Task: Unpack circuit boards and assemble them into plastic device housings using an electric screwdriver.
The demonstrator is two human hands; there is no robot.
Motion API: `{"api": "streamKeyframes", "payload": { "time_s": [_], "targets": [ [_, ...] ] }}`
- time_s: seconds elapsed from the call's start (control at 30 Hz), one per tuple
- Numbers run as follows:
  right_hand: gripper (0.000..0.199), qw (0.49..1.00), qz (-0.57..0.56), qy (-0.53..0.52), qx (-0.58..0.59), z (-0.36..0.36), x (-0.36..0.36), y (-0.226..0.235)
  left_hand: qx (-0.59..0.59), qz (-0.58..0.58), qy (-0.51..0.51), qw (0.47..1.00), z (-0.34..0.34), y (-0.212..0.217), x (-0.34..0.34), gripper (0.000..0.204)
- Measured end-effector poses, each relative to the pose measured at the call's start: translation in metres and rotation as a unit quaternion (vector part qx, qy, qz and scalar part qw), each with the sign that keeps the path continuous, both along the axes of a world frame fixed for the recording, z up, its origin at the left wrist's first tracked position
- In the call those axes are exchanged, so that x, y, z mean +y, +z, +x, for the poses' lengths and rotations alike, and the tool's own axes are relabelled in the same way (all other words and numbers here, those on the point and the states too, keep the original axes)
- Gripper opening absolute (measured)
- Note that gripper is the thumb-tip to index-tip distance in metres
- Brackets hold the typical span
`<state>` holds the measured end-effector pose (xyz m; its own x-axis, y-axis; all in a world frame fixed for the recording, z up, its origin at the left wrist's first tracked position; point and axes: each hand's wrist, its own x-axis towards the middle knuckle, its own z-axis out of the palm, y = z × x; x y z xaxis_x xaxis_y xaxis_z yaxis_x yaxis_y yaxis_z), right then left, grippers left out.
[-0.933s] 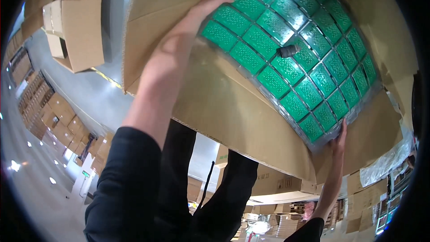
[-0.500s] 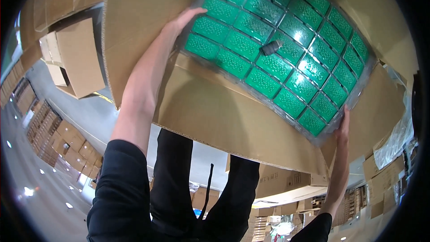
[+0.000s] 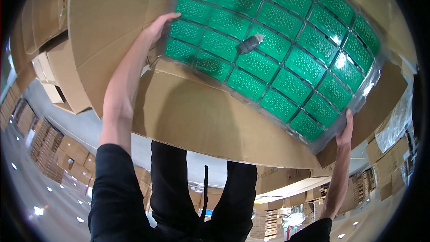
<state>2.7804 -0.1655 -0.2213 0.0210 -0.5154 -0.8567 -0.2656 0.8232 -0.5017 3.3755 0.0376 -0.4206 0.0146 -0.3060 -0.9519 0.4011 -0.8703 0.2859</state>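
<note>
Left hand (image 3: 157, 26) and right hand (image 3: 345, 131) clamp opposite edges of the clear tray of green circuit boards (image 3: 273, 49) above an open carton (image 3: 215, 121); edge-only grip risks flexing, spilling boards.

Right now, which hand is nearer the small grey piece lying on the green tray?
Left. The left hand grips the tray's near-left edge, closer to the grey piece; the right hand holds the far lower-right corner.
</note>
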Motion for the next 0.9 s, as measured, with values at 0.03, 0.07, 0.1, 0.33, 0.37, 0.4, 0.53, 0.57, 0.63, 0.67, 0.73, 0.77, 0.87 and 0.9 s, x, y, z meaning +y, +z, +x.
{"api": "streamKeyframes", "payload": {
  "time_s": [0.03, 0.07, 0.1, 0.33, 0.37, 0.4, 0.53, 0.57, 0.63, 0.67, 0.73, 0.77, 0.87, 0.9],
  "targets": [
    [0.052, 1.0, 0.001, -0.006, 0.002, -0.001, -0.002, -0.004, -0.024, -0.005, -0.014, 1.0, -0.003, 0.004, 0.002, 0.065],
    [0.052, 1.0, 0.012, -0.008, -0.002, -0.002, -0.006, -0.006, -0.022, -0.005, -0.019, 1.0, -0.003, 0.007, 0.002, 0.065],
    [0.053, 1.0, 0.023, -0.009, -0.005, -0.004, -0.008, -0.008, -0.019, -0.011, -0.014, 1.0, -0.002, 0.009, 0.003, 0.065],
    [0.055, 0.999, 0.008, -0.019, 0.027, -0.029, 0.004, -0.032, 0.111, -0.054, 0.078, 0.989, 0.018, 0.008, 0.0, 0.061],
    [0.057, 0.999, 0.001, -0.026, 0.045, -0.037, 0.006, -0.035, 0.114, -0.058, 0.074, 0.989, 0.015, 0.005, 0.0, 0.061],
    [0.059, 0.997, -0.008, -0.034, 0.062, -0.037, 0.004, -0.036, 0.143, -0.065, 0.08, 0.984, 0.01, -0.002, 0.0, 0.063],
    [0.063, 1.0, -0.013, 0.006, -0.004, -0.032, 0.001, -0.042, 0.15, -0.043, 0.062, 0.986, 0.013, 0.0, 0.001, 0.066],
    [0.063, 1.0, -0.008, -0.025, 0.018, -0.035, 0.001, -0.047, 0.144, -0.068, 0.074, 0.984, 0.012, 0.005, 0.0, 0.065],
    [0.064, 0.998, -0.002, -0.061, 0.036, -0.043, 0.007, -0.049, 0.121, -0.049, 0.05, 0.99, 0.006, 0.009, -0.002, 0.065],
    [0.064, 0.997, -0.011, -0.062, 0.04, -0.044, 0.009, -0.051, 0.096, -0.031, 0.035, 0.994, 0.005, 0.013, -0.005, 0.064],
    [0.064, 0.997, -0.022, -0.066, 0.039, -0.046, 0.01, -0.052, 0.123, -0.044, 0.026, 0.991, 0.007, 0.023, -0.01, 0.065],
    [0.063, 0.998, -0.014, -0.063, 0.011, -0.045, 0.009, -0.05, 0.167, -0.043, 0.062, 0.983, 0.01, 0.03, -0.009, 0.064],
    [0.06, 0.998, -0.008, -0.049, -0.042, -0.037, 0.001, -0.033, 0.183, -0.03, 0.121, 0.975, 0.019, 0.036, -0.005, 0.062],
    [0.057, 0.997, -0.009, -0.037, -0.064, -0.033, -0.001, -0.028, 0.159, -0.017, 0.145, 0.976, 0.022, 0.038, -0.004, 0.061]
  ]
}}
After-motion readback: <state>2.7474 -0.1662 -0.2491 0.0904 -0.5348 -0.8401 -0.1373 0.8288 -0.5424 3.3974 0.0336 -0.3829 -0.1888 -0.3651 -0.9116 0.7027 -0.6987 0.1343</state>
